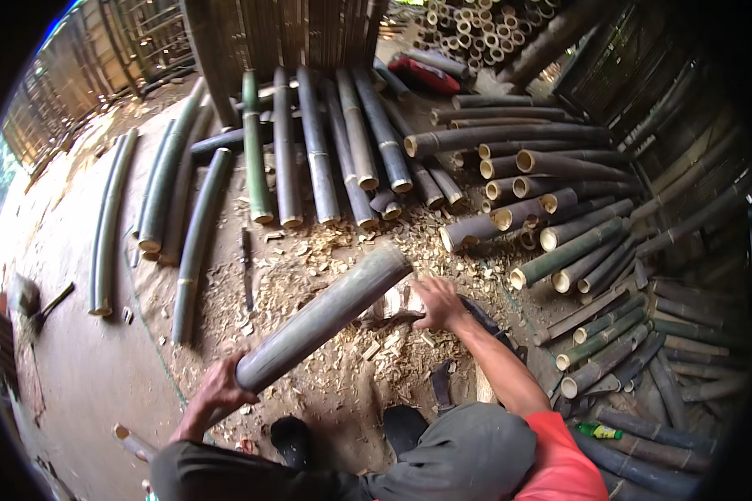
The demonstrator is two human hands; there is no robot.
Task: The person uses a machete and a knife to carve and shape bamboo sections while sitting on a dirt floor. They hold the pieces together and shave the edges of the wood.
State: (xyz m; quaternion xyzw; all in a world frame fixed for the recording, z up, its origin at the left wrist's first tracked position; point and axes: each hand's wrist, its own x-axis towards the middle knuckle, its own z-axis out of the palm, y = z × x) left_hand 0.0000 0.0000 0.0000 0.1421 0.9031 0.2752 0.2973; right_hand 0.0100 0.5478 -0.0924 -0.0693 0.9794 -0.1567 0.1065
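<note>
A thick grey-green bamboo section slants across the middle, its far end raised toward the right. My left hand is wrapped round its near, lower end. Close to the far end, my right hand reaches in with fingers stretched out, apart from the bamboo as far as I can see. Under those fingers is a pale, chopped wooden block, partly hidden by the bamboo and the hand. Pale wood chips cover the ground around it. A dark, flat, blade-like piece stands near my right knee.
Bamboo poles lie in a row ahead, with more poles at the left. Cut bamboo is piled along the right. A long, thin dark tool rests on the ground. A green bottle lies at the lower right.
</note>
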